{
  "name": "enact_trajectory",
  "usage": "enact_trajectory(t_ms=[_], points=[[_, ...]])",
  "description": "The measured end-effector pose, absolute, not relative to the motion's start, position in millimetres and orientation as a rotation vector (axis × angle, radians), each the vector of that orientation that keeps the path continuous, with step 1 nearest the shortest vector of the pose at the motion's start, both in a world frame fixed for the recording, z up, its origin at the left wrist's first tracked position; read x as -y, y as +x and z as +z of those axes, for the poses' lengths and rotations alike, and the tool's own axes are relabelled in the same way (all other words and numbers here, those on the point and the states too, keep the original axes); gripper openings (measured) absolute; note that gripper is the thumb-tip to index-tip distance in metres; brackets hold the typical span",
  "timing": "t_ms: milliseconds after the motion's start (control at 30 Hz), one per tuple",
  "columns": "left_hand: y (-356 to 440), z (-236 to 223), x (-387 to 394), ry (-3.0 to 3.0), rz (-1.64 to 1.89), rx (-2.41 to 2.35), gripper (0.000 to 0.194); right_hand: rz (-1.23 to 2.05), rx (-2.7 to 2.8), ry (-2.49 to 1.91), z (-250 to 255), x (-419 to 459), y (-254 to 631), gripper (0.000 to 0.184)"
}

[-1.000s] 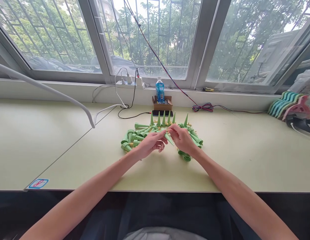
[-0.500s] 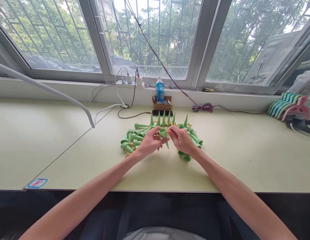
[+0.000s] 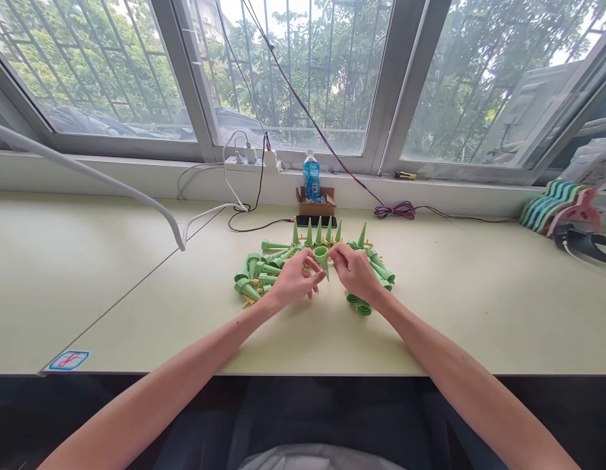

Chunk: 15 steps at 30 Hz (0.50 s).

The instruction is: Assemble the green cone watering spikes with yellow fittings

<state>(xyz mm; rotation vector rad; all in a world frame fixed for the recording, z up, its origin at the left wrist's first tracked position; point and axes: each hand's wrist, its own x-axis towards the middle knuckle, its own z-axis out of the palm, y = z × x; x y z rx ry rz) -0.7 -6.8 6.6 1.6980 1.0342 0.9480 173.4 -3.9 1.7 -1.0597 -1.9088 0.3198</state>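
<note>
A green plastic cone spike (image 3: pixel 321 256) is between the 2 hands, rim up and point down, above the tabletop (image 3: pixel 175 313). The right hand (image 3: pixel 354 269) pinches it near the rim's right side. The left hand (image 3: pixel 297 279) curves around its left side, fingers parted; I cannot tell whether that grip bears on it. Far off, 6 upright cones (image 3: pixel 319 233) stand.

Holding up lots of green cones (image 3: pixel 309 235), a black phone (image 3: pixel 303 222) and a brown box (image 3: pixel 316 210) on a pale table (image 3: pixel 479 294).
</note>
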Motion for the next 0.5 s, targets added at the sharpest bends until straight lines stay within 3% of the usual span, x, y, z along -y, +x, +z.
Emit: enact_trajectory(t_ms=[133, 333, 500], points=[[0.4, 8.9, 6.0, 1.517, 0.839, -1.037, 0.035, 0.326, 1.877, -1.068, 2.7, 4.4, 174.2, 0.029], [-2.5, 13.2, 1.8, 1.165, 0.647, -0.935, 0.066, 0.367, 1.94, -1.013, 4.2, 6.9, 173.7, 0.028], [-4.9, 12.9, 0.7, 1.109, 0.588, -0.852, 0.066, 0.392, 1.982, -0.978, 4.5, 7.0, 174.4, 0.028]])
